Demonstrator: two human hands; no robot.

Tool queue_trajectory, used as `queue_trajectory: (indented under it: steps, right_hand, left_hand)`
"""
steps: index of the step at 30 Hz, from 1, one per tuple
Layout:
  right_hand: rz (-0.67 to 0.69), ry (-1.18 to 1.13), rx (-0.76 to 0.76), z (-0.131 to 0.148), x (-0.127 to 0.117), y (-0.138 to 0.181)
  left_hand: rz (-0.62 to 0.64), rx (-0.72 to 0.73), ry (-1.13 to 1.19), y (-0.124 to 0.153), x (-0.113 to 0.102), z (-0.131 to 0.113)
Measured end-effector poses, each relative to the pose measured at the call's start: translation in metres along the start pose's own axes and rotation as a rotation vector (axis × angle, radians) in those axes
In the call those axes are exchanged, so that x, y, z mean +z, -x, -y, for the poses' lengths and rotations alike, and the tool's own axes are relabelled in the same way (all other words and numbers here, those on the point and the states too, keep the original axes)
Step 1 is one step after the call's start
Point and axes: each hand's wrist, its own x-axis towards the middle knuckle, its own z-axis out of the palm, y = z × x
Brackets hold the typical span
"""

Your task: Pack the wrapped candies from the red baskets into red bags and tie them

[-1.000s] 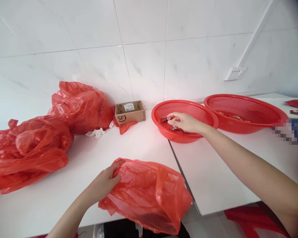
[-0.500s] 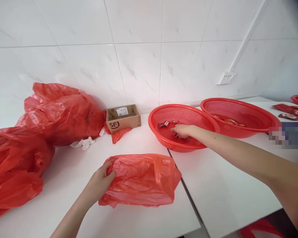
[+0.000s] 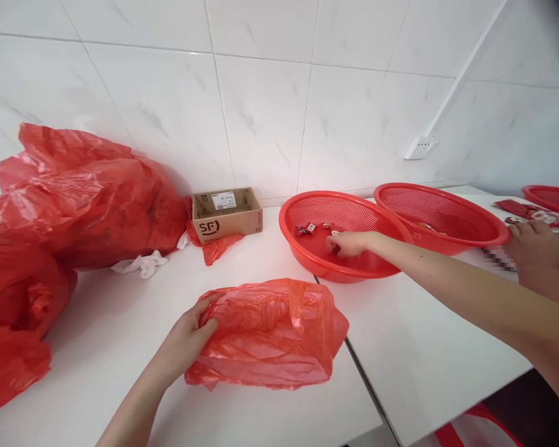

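Note:
My left hand (image 3: 186,338) grips the left edge of a crumpled red plastic bag (image 3: 270,332) lying on the white table (image 3: 121,323). My right hand (image 3: 350,243) reaches into a red mesh basket (image 3: 302,208), fingers curled down over small wrapped packets (image 3: 310,228) on its bottom; what the fingers hold is hidden. A second red mesh basket (image 3: 475,233) overlaps the first on its right.
Full red plastic bags (image 3: 74,192) pile up at the left. A small open cardboard box (image 3: 226,214) stands by the tiled wall. Another person's hand (image 3: 533,245) rests at the right edge beside red packets (image 3: 517,208) and a third basket (image 3: 552,197). A seam splits the two tabletops.
The view has shifted slightly; my right hand stays inside the basket, its fingers lower among the packets. Another person's hand has come into view at the right. My left hand keeps its grip.

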Motion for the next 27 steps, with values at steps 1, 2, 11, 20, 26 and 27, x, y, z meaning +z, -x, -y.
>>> queue_trajectory:
  steps: [1,2,11,20,26,27]
  right_hand:
    - [-0.018,-0.030,-0.015,0.006,-0.006,0.004]
    - [-0.054,-0.085,-0.044,0.016,-0.012,0.011]
    - [-0.059,-0.380,-0.895,0.179,0.057,0.123]
    - [-0.095,0.101,-0.673,0.131,0.089,0.104]
    - [-0.391,-0.112,-0.610,0.093,0.052,0.125]
    - [-0.449,-0.143,-0.534,0.082,0.043,0.120]
  left_hand:
    - [0.009,-0.004,0.012,0.001,0.000,0.001]
    - [0.015,-0.013,0.016,0.002,0.000,0.003]
    - [0.003,0.088,0.000,0.004,0.004,0.009]
    - [0.092,0.143,0.128,0.008,0.003,0.006]
    - [0.161,0.226,0.165,0.010,0.002,0.010]
    - [0.168,0.223,0.153,0.009,0.003,0.011]
